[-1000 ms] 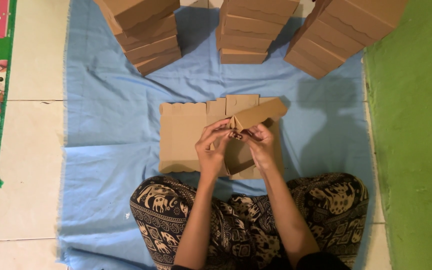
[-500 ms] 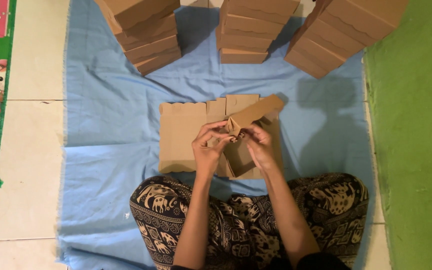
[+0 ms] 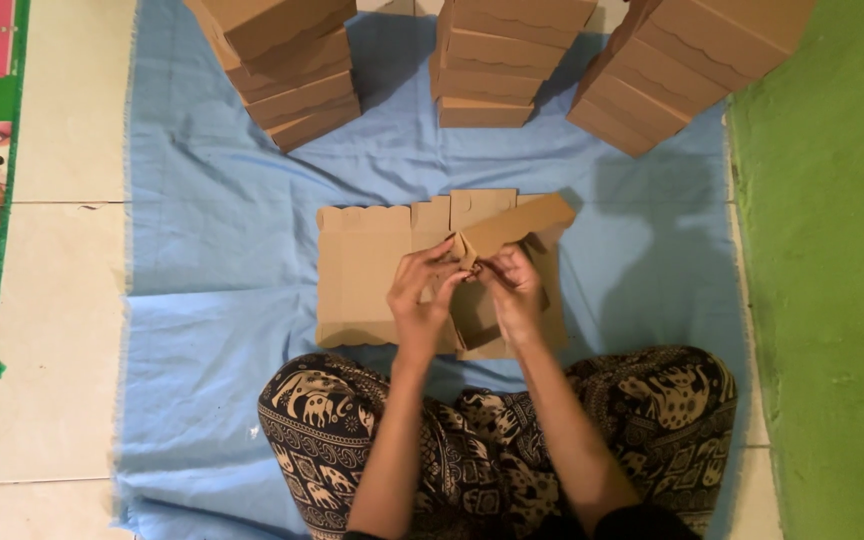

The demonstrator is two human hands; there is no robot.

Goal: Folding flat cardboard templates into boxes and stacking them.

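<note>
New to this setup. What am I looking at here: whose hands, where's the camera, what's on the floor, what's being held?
There is no machine: a person sits cross-legged in patterned trousers and works with bare hands. The single camera is worn on the person's head and looks straight down.

On the floor lies a light blue cloth, with pale tiles to one side and a green mat to the other. At the far edge stand three stacks of folded brown cardboard boxes.

In front of the knees lies a flat brown cardboard blank. The left hand and right hand meet above it, pinching a partly folded brown cardboard box, one flap raised.
</note>
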